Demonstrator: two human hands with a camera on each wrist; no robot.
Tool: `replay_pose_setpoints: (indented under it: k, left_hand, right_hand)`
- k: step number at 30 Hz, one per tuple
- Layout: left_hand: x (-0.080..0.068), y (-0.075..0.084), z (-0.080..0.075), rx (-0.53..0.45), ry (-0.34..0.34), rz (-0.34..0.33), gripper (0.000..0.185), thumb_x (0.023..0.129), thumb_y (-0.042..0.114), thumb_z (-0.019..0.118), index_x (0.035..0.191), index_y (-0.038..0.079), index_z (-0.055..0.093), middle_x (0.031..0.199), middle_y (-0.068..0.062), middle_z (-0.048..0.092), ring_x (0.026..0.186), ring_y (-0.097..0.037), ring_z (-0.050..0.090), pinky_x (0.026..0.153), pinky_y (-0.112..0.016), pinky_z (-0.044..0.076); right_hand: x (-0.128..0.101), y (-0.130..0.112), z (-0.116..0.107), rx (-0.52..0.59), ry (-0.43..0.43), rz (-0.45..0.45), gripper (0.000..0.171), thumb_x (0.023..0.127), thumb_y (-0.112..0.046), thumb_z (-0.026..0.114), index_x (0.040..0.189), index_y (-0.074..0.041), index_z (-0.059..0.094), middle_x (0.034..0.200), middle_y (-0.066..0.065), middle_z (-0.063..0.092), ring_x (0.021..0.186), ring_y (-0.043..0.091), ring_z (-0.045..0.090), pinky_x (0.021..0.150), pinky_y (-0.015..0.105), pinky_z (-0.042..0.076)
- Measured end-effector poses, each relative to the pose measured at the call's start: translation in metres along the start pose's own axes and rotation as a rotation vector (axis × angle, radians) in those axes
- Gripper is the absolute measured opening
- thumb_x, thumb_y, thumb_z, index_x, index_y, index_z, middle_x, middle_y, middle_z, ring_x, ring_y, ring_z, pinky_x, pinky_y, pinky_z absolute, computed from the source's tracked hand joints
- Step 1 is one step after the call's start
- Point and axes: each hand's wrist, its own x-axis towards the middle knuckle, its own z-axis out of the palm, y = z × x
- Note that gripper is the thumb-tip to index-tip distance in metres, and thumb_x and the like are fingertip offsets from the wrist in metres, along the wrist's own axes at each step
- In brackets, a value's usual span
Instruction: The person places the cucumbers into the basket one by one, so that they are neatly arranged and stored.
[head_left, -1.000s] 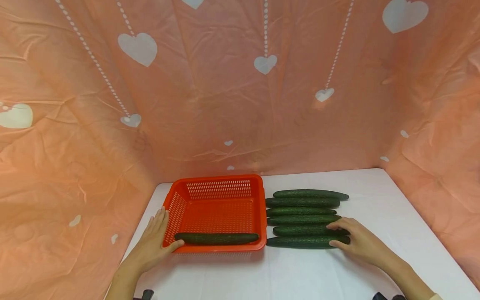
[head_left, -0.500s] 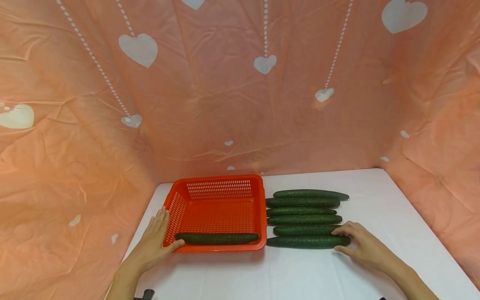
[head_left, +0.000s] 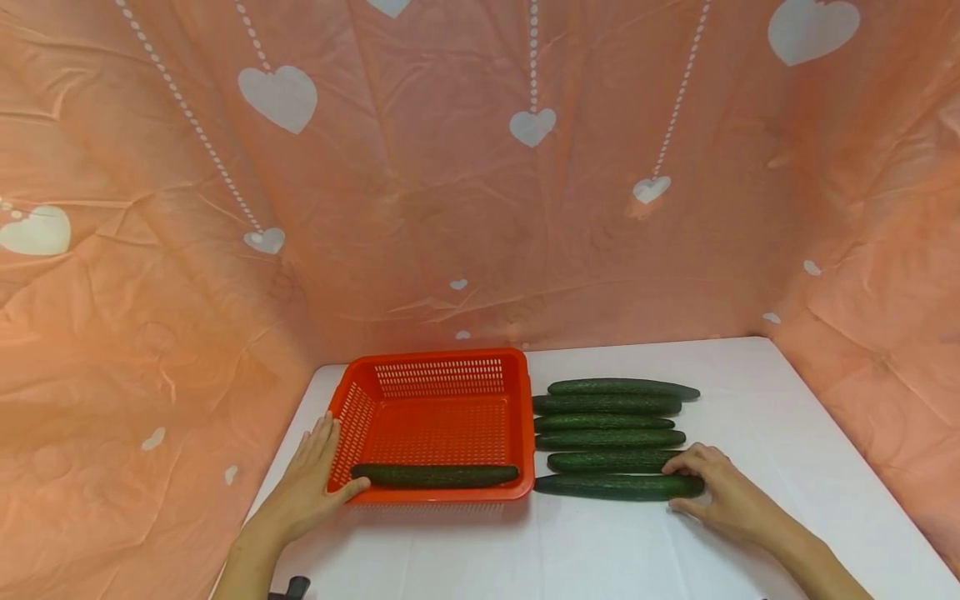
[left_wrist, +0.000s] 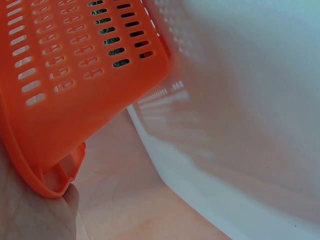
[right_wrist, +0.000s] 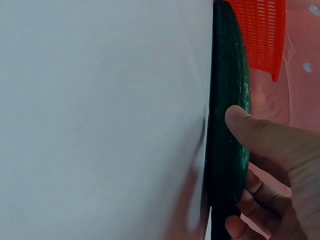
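A red plastic basket (head_left: 431,355) stands on the table's left part, with one dark green cucumber (head_left: 435,477) lying along its near side. My left hand (head_left: 303,479) rests against the basket's left rim, fingers extended, the thumb at the near left corner. To the basket's right, several cucumbers (head_left: 611,439) lie side by side, roughly parallel. My right hand (head_left: 723,492) pinches the right end of the nearest cucumber (head_left: 607,487) between thumb and fingers. In the right wrist view the thumb lies across that cucumber (right_wrist: 230,85), and the other fingertips are on its far side.
A white cloth (head_left: 600,550) covers the table. Peach sheeting (head_left: 420,208) with white hearts hangs behind and at both sides. A dark object (head_left: 297,587) shows at the bottom edge near my left forearm. The nearest cucumber's left end lies close to the basket's wall.
My right hand has slid slightly right along the nearest cucumber toward its end. That cucumber's right end has shifted slightly right and nearer. The left hand and basket stay in place.
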Motion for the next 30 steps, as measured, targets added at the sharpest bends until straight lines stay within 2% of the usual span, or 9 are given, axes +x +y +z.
replay_pose_setpoints:
  k: [7,9,12,14,16,19,22,26,30]
  left_hand:
    - [0.001,-0.001,0.000,-0.002,-0.015,-0.022,0.112,0.099,0.059,0.068,0.169,-0.008,0.011,0.178,-0.025,-0.002,0.164,-0.047,0.002,0.134,-0.049,-0.005]
    - [0.001,-0.001,-0.001,-0.004,-0.020,-0.028,0.112,0.099,0.059,0.068,0.169,-0.007,0.010,0.179,-0.025,-0.002,0.165,-0.046,0.002,0.134,-0.048,-0.006]
    - [0.001,0.000,-0.001,-0.011,-0.027,-0.033,0.112,0.099,0.058,0.068,0.169,-0.007,0.009,0.179,-0.025,-0.003,0.165,-0.046,0.000,0.131,-0.038,-0.014]
    - [0.001,0.000,-0.001,-0.020,-0.030,-0.035,0.112,0.100,0.058,0.068,0.169,-0.006,0.009,0.179,-0.024,-0.003,0.165,-0.045,-0.002,0.128,-0.032,-0.018]
    - [0.001,0.001,-0.002,-0.021,-0.029,-0.036,0.112,0.100,0.057,0.068,0.169,-0.006,0.009,0.179,-0.025,-0.003,0.165,-0.045,-0.002,0.129,-0.034,-0.017]
    - [0.001,0.001,-0.002,-0.018,-0.028,-0.037,0.111,0.100,0.057,0.069,0.169,-0.006,0.009,0.179,-0.025,-0.003,0.165,-0.045,-0.002,0.132,-0.040,-0.013]
    - [0.001,0.001,-0.002,-0.013,-0.025,-0.035,0.111,0.100,0.057,0.069,0.169,-0.007,0.010,0.178,-0.025,-0.003,0.165,-0.045,-0.001,0.132,-0.039,-0.013]
    - [0.001,0.000,-0.001,-0.001,-0.017,-0.025,0.112,0.099,0.059,0.068,0.168,-0.008,0.010,0.178,-0.026,-0.001,0.165,-0.045,0.001,0.131,-0.034,-0.014]
    - [0.001,0.001,-0.001,0.001,-0.014,-0.019,0.112,0.100,0.059,0.068,0.168,-0.009,0.011,0.178,-0.027,-0.001,0.165,-0.046,0.001,0.129,-0.030,-0.015]
  right_hand:
    - [0.001,0.001,0.005,-0.063,-0.005,-0.014,0.047,0.068,-0.023,0.102,0.107,-0.024,0.075,0.104,-0.013,0.058,0.093,0.004,0.053,0.075,0.035,0.052]
    - [0.001,0.001,0.007,-0.095,0.017,-0.037,0.048,0.066,-0.022,0.102,0.105,-0.024,0.074,0.104,-0.013,0.058,0.093,0.006,0.054,0.075,0.037,0.052]
    - [0.003,0.001,0.007,-0.122,0.025,-0.053,0.047,0.066,-0.022,0.102,0.103,-0.025,0.073,0.106,-0.012,0.060,0.094,0.010,0.057,0.077,0.040,0.053]
    - [0.003,0.000,0.004,-0.112,0.001,-0.038,0.046,0.069,-0.022,0.101,0.104,-0.026,0.071,0.109,-0.011,0.062,0.097,0.014,0.060,0.080,0.041,0.056]
    - [0.003,-0.002,0.000,-0.070,-0.042,0.002,0.044,0.075,-0.024,0.099,0.109,-0.025,0.071,0.113,-0.010,0.065,0.103,0.015,0.064,0.082,0.041,0.058]
    - [0.005,-0.004,-0.007,0.068,-0.112,0.054,0.041,0.087,-0.020,0.091,0.120,-0.020,0.067,0.119,-0.005,0.069,0.109,0.011,0.067,0.079,0.035,0.062]
    - [0.008,-0.006,-0.012,0.169,-0.116,0.043,0.039,0.093,-0.012,0.085,0.127,-0.014,0.065,0.122,0.001,0.072,0.115,0.006,0.067,0.079,0.026,0.061]
    - [0.011,-0.008,-0.015,0.146,-0.043,-0.014,0.046,0.091,-0.008,0.085,0.134,-0.014,0.068,0.128,0.001,0.073,0.124,0.008,0.065,0.096,0.010,0.048]
    - [0.014,-0.011,-0.019,0.135,0.016,-0.050,0.050,0.089,-0.004,0.085,0.136,-0.017,0.070,0.131,-0.002,0.071,0.128,0.006,0.061,0.107,0.003,0.033]
